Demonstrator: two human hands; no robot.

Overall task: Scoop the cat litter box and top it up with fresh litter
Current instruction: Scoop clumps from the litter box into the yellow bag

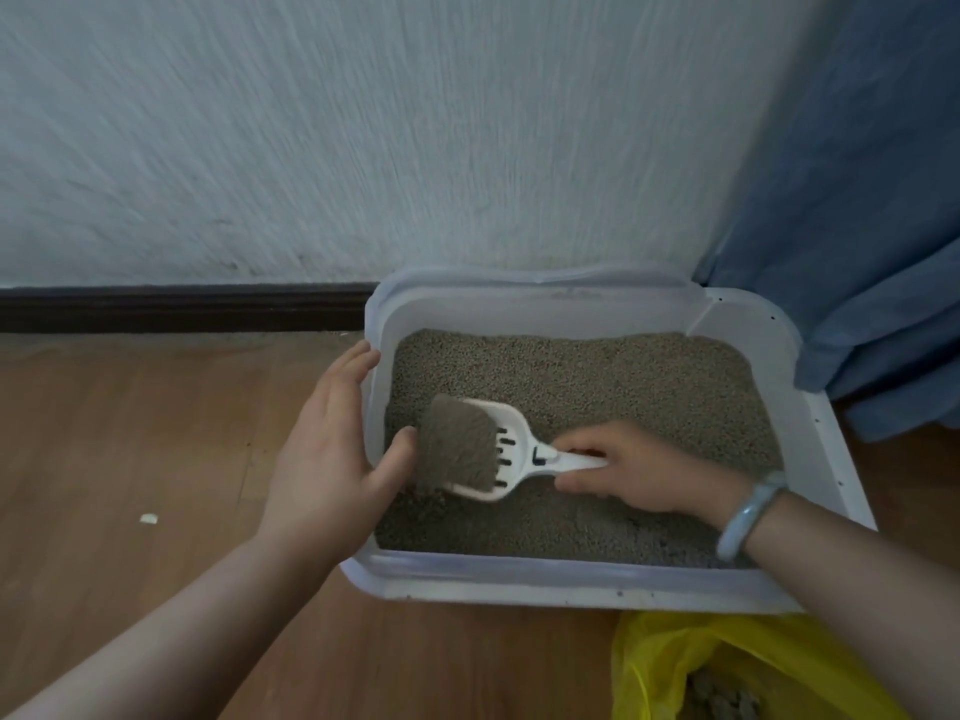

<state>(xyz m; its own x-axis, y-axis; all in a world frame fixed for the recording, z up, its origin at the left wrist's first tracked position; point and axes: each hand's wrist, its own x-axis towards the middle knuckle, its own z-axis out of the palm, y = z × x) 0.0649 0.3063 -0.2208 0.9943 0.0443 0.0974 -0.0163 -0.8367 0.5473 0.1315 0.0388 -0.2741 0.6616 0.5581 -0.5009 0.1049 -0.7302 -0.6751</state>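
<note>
Two bare forearms are stretching forward from the bottom edge, with a yellow plastic bag lying open beside the right one. The right hand, wearing a pale bracelet at the wrist, is gripping the handle of a white slotted scoop. It is holding the scoop just above the grey litter, heaped with fine grey grains. The left hand is clasping the left wall of the white litter box, fingers outside and thumb inside, close to the scoop's front edge. The box is sitting on a wooden floor, its far side against a pale textured wall with a dark baseboard. A blue curtain is hanging at the right, and a small white scrap is lying on the floor at the left.
</note>
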